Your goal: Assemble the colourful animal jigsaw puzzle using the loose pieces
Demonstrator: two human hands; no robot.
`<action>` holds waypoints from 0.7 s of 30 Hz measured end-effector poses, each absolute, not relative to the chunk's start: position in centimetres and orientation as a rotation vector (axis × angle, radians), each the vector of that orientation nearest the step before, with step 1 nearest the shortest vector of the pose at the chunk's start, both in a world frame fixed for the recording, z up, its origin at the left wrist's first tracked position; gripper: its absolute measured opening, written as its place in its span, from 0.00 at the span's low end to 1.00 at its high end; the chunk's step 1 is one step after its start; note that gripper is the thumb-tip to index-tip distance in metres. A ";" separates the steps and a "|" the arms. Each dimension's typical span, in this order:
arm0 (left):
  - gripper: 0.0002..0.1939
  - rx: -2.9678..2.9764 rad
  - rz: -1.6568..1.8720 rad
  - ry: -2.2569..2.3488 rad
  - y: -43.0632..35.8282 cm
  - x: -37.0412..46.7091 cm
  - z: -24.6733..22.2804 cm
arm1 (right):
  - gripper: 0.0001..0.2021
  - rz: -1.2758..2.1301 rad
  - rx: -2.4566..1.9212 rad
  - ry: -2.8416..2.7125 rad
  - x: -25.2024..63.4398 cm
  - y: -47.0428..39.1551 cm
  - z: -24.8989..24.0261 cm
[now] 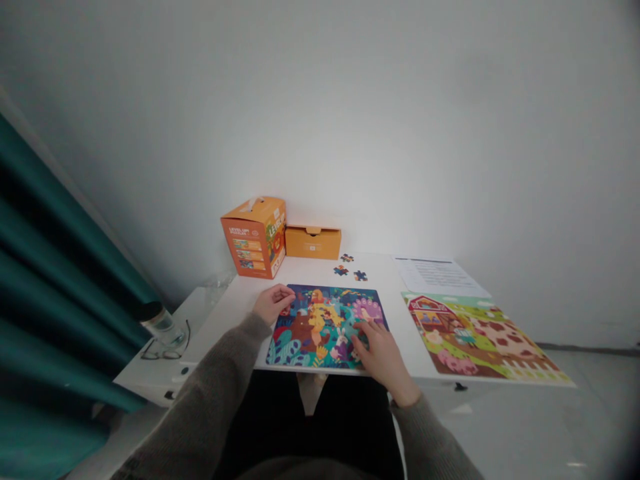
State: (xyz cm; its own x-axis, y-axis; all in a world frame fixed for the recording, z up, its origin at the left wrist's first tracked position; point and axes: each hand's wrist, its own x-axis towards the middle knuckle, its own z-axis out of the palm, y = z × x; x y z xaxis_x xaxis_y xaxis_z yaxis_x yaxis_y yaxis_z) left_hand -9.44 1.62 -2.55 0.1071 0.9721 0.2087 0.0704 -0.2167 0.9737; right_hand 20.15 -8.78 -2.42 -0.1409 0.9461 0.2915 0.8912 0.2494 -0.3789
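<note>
A colourful jigsaw puzzle [320, 327] with animals and leaves on a dark blue ground lies flat at the table's front edge. At its upper left edge is my left hand [273, 304], its fingers curled together; whether a small piece is between them I cannot make out. My right hand [381, 350] rests on the puzzle's right side, thumb and forefinger apart, fingertips touching the picture. Beyond the puzzle lie three loose pieces: one blue and orange piece [341, 271], a dark blue piece [361, 275] and a multicoloured piece [347, 257].
An orange puzzle box [254, 240] and a lower orange carton [313, 243] stand at the back left. On the right lie a farm picture [480, 337] and a printed sheet [437, 275]. A lidded glass jar [165, 325] and eyeglasses [165, 354] sit on a lower surface left.
</note>
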 end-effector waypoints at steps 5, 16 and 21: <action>0.20 1.477 1.241 1.113 1.2 -9.4 -2.9 | 0.10 0.163 -1.681 -2.079 20.1 -8.8 -2.3; 0.12 1.697 1.245 1.305 1.5 -10.3 -4.9 | 0.12 0.137 -1.595 -2.037 21.6 -5.6 -0.9; 0.08 1.791 1.278 1.340 1.6 -10.4 -5.0 | 0.14 0.217 -1.691 -2.116 23.5 2.2 -0.3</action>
